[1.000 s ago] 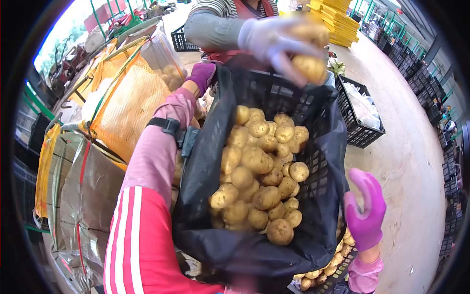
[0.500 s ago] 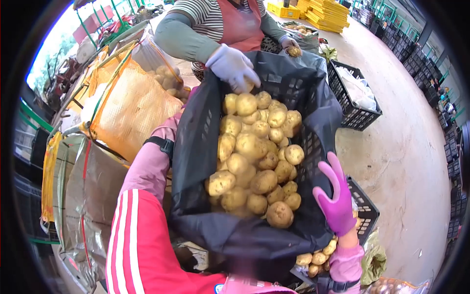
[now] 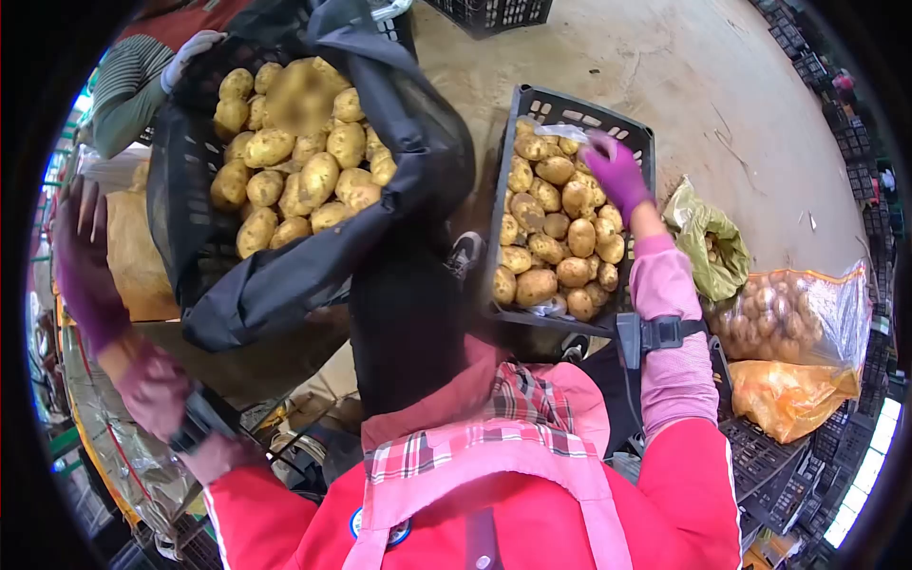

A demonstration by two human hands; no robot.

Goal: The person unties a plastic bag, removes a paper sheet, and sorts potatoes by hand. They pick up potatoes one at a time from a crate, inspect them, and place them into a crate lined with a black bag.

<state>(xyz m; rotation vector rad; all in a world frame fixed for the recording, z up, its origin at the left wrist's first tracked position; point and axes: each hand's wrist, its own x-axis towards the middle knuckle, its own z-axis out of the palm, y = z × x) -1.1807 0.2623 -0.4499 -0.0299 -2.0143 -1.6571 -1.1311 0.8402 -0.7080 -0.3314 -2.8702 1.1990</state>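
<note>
Just right of centre, the person's right hand (image 3: 616,173), in a purple glove, reaches down into a small black crate (image 3: 570,100) that stands on the concrete floor (image 3: 684,66). The crate is packed with potatoes (image 3: 556,249), and the hand lies on those at its far corner. Its fingers are blurred, so I cannot tell whether they grip a potato. A black strap (image 3: 655,332) circles the pink sleeve at that wrist.

At the far left edge, the left hand (image 3: 81,252), also gloved in purple, is raised with its fingers spread apart and holds nothing.

Between the hands and further up, a large crate lined with a black bag (image 3: 399,142) is tilted and heaped with more potatoes (image 3: 294,176). A co-worker's hand (image 3: 190,46) in a white glove rests at its far rim.

Right of the small crate lie a crumpled green bag (image 3: 708,242) and a clear bag of potatoes (image 3: 798,318).

A round blue badge (image 3: 380,527) sits on the person's checked apron (image 3: 494,446); its writing is too small to read
</note>
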